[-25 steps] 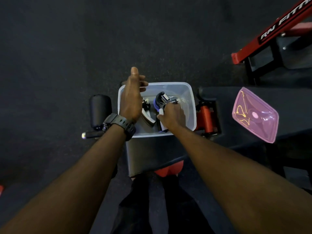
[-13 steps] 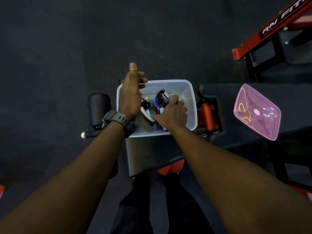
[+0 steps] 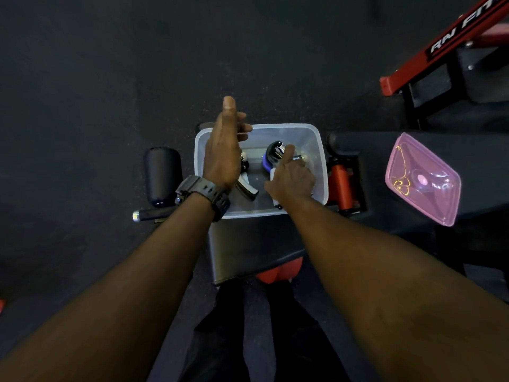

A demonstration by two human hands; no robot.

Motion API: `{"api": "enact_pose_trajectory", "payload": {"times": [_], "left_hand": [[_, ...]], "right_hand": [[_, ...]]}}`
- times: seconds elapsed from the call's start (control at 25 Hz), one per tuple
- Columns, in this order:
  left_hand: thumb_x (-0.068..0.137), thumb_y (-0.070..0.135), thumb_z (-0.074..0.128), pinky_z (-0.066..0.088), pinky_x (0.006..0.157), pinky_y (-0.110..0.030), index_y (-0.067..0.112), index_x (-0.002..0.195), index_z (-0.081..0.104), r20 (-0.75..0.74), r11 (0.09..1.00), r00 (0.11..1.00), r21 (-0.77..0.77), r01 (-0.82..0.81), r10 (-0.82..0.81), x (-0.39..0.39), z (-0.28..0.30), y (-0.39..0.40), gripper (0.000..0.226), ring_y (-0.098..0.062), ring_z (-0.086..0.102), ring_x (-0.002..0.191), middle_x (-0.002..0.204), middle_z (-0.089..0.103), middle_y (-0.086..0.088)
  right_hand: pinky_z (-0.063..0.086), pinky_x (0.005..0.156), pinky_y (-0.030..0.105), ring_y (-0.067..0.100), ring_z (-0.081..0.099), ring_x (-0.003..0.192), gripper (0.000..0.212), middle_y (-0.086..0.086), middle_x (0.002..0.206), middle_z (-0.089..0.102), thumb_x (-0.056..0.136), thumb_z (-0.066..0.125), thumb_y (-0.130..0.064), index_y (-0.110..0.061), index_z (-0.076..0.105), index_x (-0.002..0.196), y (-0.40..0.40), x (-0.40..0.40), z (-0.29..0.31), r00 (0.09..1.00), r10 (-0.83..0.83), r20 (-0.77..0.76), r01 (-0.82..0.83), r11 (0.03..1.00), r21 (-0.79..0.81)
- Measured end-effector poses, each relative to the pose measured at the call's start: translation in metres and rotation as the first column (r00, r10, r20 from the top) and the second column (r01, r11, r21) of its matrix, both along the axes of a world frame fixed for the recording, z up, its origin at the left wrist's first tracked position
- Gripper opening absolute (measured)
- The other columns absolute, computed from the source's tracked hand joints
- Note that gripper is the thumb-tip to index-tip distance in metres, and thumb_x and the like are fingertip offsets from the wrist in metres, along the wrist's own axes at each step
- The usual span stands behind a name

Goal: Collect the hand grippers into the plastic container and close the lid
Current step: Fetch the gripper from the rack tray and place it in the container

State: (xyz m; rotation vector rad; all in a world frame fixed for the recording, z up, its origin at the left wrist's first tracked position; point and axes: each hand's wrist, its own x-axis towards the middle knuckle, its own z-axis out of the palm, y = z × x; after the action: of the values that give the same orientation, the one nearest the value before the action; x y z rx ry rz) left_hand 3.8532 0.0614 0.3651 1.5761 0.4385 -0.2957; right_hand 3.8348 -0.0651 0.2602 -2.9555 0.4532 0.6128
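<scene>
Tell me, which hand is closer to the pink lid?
The right hand. It is down inside the clear container, on a hand gripper; the pink lid lies off to its right. The left hand is over the container's far-left edge, farther away.

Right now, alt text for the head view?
Right hand reaches into the clear plastic container on a hand gripper; left hand hovers open over its left rim. The pink lid lies apart on the bench, at right.
</scene>
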Motion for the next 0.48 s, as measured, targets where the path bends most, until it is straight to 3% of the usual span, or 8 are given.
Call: {"api": "enact_pose_trajectory", "payload": {"times": [0.32,0.48], "left_hand": [[0.087,0.073,0.022,0.047,0.104,-0.05,0.026,0.114,0.062,-0.053,0.999,0.998,0.03,0.034,-0.032,-0.003,-0.008,-0.001,0.067,-0.019,0.061,0.115,0.12,0.068,-0.002],[0.085,0.076,0.022,0.048,0.104,-0.05,0.03,0.112,0.063,-0.064,0.998,0.997,0.049,0.045,-0.042,-0.004,-0.01,-0.004,0.067,-0.016,0.062,0.114,0.118,0.069,0.001]], "right_hand": [[0.054,0.084,0.045,0.038,0.064,0.112,0.096,0.024,0.131,0.054,0.079,0.079,-0.043,-0.012,0.021,0.149,-0.01,-0.008,-0.002,0.998,0.039,0.039,-0.042,0.997,0.06],[0.051,0.088,0.045,0.039,0.061,0.117,0.098,0.026,0.134,0.054,0.083,0.068,-0.062,-0.014,0.018,0.152,-0.015,-0.006,0.005,1.0,0.019,0.008,-0.02,0.992,0.122]]}}
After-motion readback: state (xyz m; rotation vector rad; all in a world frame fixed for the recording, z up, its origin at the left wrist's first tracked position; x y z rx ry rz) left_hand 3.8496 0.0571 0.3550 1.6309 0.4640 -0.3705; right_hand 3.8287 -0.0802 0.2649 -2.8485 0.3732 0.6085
